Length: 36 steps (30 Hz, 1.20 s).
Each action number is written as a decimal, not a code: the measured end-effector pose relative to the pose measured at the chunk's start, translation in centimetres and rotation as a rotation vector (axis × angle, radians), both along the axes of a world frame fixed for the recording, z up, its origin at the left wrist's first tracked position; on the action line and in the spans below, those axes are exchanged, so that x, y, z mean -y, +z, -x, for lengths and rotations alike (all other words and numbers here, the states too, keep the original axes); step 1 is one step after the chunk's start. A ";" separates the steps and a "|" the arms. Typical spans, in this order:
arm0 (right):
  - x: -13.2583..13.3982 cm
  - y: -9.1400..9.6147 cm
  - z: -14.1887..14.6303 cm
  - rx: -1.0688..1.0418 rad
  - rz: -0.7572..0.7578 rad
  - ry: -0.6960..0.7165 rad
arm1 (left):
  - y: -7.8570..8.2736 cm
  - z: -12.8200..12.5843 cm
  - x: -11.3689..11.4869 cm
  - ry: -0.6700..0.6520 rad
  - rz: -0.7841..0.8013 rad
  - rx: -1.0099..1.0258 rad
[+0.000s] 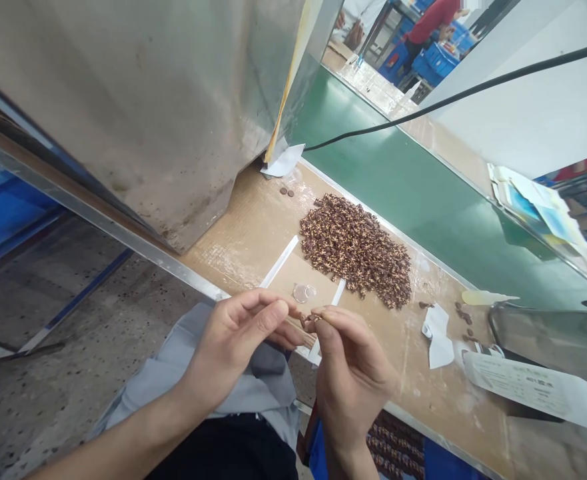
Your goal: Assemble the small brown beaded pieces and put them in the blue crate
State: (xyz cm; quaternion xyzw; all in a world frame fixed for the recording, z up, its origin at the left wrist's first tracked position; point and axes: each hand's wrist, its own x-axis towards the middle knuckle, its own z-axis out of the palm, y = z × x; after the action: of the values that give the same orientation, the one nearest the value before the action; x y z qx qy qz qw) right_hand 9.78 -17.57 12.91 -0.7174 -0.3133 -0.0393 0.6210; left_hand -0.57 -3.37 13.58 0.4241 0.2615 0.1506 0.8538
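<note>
Over the front edge of the worktable, my left hand [240, 340] and my right hand [350, 363] meet at a small dark brown part with copper-coloured bits [310, 323]. Thumb and index finger of my right hand pinch its right side. My left thumb and fingers close at its left end, and the fingertips hide some of it. Just beyond the hands lies a small clear round plastic piece [303, 293] between two white tape strips. A large heap of similar brown and copper-coloured parts [356, 250] spreads behind it.
A metal housing [138, 113] rises at the left, and a green panel [373, 147] backs the table. Paper scraps [438, 337], a pale pointed bottle [488, 298] and a labelled sheet [538, 387] lie right. Below sits a blue bin [436, 460] with brown parts. A person in red [430, 30] is far off.
</note>
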 end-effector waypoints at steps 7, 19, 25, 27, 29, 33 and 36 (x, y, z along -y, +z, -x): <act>0.5 0.2 0.7 -0.127 -0.008 0.040 | 0.4 1.2 0.0 -0.132 -0.570 0.043; 3.9 -0.8 -2.2 0.088 0.051 -0.125 | 0.0 0.3 -0.1 -0.298 -0.704 0.001; 11.9 -5.6 -8.1 0.543 0.459 -0.318 | -2.0 1.0 0.5 -0.354 -0.686 -0.093; 12.9 -6.7 -8.7 0.572 0.495 -0.299 | -2.4 1.2 0.8 -0.371 -0.693 -0.113; 13.0 -7.3 -8.7 0.573 0.488 -0.289 | -2.4 1.2 1.0 -0.376 -0.695 -0.129; 12.8 -7.7 -8.6 0.563 0.482 -0.258 | -2.1 0.9 1.2 -0.383 -0.676 -0.152; 13.0 -7.8 -8.6 0.573 0.492 -0.248 | -2.0 0.7 1.3 -0.387 -0.664 -0.159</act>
State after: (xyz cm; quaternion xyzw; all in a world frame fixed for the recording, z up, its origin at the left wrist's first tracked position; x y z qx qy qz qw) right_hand 18.37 -30.57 5.09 -0.8373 -0.3847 -0.2364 0.3083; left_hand -1.25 -4.65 11.59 0.7290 0.1794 0.0300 0.6599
